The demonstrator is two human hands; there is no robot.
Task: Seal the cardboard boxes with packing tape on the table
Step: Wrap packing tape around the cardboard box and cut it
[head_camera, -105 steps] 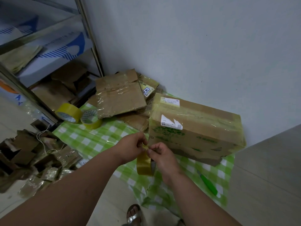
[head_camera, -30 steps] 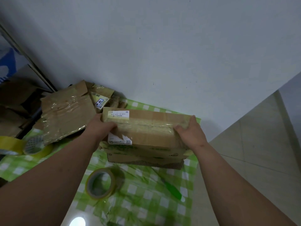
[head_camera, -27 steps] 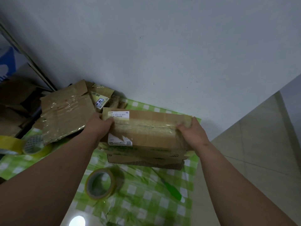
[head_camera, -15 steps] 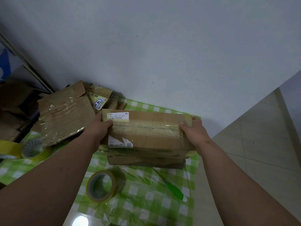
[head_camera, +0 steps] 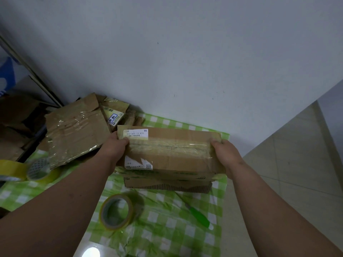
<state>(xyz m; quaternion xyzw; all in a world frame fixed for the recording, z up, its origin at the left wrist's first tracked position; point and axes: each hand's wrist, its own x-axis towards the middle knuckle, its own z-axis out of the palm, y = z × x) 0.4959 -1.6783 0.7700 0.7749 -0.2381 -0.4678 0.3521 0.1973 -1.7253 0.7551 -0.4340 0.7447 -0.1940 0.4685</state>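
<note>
While both hands hold a cardboard box (head_camera: 172, 151) between them, two rolls of yellow tape (head_camera: 11, 169) sit touching each other far out to the left of the left hand, on a green checked cloth (head_camera: 167, 225); the nearer of the pair (head_camera: 41, 170) shows a patterned core. Just left of the left hand lies a heap of flattened cardboard (head_camera: 74, 132) with crinkled clear tape over it. Below the left forearm, nearer the person, a third tape roll (head_camera: 117, 211) stands tilted on the cloth, well apart from either hand. The left hand (head_camera: 113, 151) grasps the left end of the box, thumb curled over the top edge beside a white label (head_camera: 136, 134). A wide strip of clear tape (head_camera: 170, 147) runs along the box top from one hand to the other. The box rests on another, flatter piece of cardboard (head_camera: 167, 184) on the cloth. The right hand (head_camera: 225, 156) grasps the right end, thumb on top. Below and between the hands, closer to the right forearm, a green-handled tool (head_camera: 198, 216) lies on the cloth
</note>
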